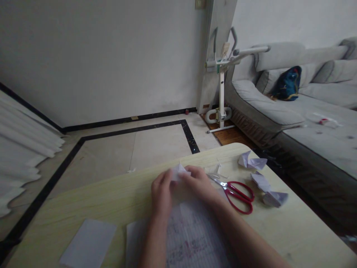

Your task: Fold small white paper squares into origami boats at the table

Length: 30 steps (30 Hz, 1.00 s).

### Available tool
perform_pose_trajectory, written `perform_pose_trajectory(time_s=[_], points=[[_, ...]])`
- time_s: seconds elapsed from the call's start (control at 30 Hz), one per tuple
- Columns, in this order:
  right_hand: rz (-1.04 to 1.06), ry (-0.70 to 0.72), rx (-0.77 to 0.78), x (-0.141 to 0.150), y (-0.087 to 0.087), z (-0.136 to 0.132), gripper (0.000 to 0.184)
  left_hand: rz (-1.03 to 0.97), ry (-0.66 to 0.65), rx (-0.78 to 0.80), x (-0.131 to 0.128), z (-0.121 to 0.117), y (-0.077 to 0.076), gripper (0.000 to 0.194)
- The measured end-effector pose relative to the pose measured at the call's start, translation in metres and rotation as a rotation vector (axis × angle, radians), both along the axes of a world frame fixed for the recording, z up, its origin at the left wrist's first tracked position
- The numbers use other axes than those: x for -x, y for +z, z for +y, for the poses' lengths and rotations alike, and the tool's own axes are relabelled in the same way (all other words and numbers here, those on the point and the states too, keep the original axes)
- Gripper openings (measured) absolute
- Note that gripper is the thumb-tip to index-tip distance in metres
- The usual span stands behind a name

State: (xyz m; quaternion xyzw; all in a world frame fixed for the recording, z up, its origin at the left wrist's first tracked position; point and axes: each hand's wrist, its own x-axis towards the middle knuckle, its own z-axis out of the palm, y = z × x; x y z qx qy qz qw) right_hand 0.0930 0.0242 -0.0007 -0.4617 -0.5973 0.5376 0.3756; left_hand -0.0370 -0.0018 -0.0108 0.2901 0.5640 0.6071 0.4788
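Observation:
Between both hands is a small folded white paper boat (179, 171), its pointed peak showing above the fingers. My left hand (161, 190) is closed on its left side, and my right hand (199, 182) pinches its right side. The lower part of the paper is hidden by the fingers. Under my forearms lies a lined sheet with writing (189, 234). Just right of my right hand are red-handled scissors (234, 193), with thin white paper scraps (217, 171) by the blades.
Several folded paper pieces (262, 181) sit along the table's right side. A blank white sheet (88, 242) lies at the front left of the wooden table (128, 201). Beyond the table are an exercise machine (221, 85) and a grey sofa (267, 104) with a blue bag (288, 83).

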Motion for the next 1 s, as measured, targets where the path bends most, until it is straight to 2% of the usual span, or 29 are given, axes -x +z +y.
perform_pose_trajectory(time_s=[0.1,0.33,0.47,0.57,0.83,0.9,1.0], points=[[-0.008,-0.025,-0.007,0.0,0.001,0.0,0.023,0.057,0.019,-0.008,0.0,0.0,0.0,0.03],[0.007,-0.043,-0.005,0.001,0.004,0.001,0.028,0.196,-0.033,0.002,0.0,-0.002,0.004,0.029],[-0.051,-0.03,-0.011,0.002,0.003,0.0,0.029,0.102,0.023,0.012,0.0,-0.002,0.011,0.027],[-0.019,0.004,0.011,0.0,0.001,0.0,0.029,0.055,0.037,0.002,-0.001,-0.002,0.015,0.028],[0.106,0.056,0.049,-0.003,0.0,0.002,0.034,-0.282,0.013,-0.049,-0.006,0.001,0.008,0.032],[0.13,0.059,0.064,-0.004,-0.001,0.002,0.035,-0.281,-0.004,-0.058,-0.006,0.001,0.008,0.033],[0.143,0.029,0.086,-0.004,-0.002,0.002,0.035,-0.166,-0.041,-0.033,-0.003,0.0,0.009,0.032]])
